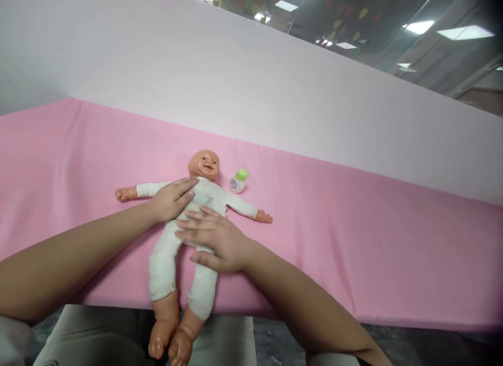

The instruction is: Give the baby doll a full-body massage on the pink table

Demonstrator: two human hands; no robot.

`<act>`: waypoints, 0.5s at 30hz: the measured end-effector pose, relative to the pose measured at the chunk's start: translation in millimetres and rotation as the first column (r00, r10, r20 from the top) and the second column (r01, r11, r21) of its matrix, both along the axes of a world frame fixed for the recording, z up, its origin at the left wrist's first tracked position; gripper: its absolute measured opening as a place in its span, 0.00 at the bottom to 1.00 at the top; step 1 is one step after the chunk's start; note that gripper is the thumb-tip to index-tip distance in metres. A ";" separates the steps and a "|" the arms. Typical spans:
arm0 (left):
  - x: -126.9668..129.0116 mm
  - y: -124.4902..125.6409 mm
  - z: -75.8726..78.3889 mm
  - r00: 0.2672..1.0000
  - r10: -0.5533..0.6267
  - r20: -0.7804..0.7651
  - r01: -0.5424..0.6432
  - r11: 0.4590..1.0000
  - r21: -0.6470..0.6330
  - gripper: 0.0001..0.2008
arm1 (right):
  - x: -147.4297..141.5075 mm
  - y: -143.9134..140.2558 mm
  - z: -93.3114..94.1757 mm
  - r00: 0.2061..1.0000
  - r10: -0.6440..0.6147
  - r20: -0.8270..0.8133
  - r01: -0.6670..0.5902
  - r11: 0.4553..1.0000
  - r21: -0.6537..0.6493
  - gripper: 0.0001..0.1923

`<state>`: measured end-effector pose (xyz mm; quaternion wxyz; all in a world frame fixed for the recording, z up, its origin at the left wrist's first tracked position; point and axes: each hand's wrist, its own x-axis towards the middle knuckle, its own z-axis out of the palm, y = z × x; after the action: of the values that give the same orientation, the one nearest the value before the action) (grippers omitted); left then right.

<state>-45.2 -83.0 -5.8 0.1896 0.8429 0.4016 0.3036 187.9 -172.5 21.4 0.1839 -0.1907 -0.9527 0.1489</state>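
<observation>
A baby doll [184,219] in a white cloth suit was laid on its back on a bench [353,240] covered in pink cloth, its head away from the person and its bare feet hanging past the near edge, above the person's lap. The doll's arms were spread out to either side. The left hand [171,199] was laid flat and open on the doll's upper chest and shoulder, fingers stretched toward its neck, nothing being gripped. The right hand [214,240] was spread open across the doll's belly, palm down, fingers pointing left, pressed on the cloth rather than closed around it. Just beside the doll's head, a small white bottle with a green cap [238,181] was stood upright on the pink cloth, apart from both hands
</observation>
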 end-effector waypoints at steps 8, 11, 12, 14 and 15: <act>-5.2 0.3 1.4 0.992 -0.047 -0.116 0.049 0.999 0.015 0.33 | 34.6 54.8 -20.1 0.905 -0.424 0.022 0.425 0.901 -0.093 0.38; -16.1 0.7 1.8 0.963 0.020 -0.268 0.006 0.995 0.095 0.32 | 47.0 63.1 -30.7 0.849 -0.529 -0.024 0.525 0.847 -0.090 0.36; -21.9 1.2 0.9 0.948 0.047 -0.315 -0.011 0.993 0.116 0.31 | 50.8 64.4 -34.3 0.832 -0.554 -0.022 0.551 0.831 -0.070 0.35; -36.2 2.4 -2.7 0.914 0.107 -0.391 -0.049 0.987 0.156 0.30 | 58.5 64.9 -41.9 0.800 -0.601 0.004 0.601 0.800 -0.005 0.32; -43.8 3.0 -5.0 0.898 0.138 -0.417 -0.067 0.981 0.180 0.29 | 62.6 64.4 -45.7 0.784 -0.621 0.016 0.620 0.784 0.033 0.31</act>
<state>-89.1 -80.0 -10.8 0.0121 0.8791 0.4515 0.1524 250.4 -108.1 -24.3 0.2126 -0.4928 -0.8413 0.0654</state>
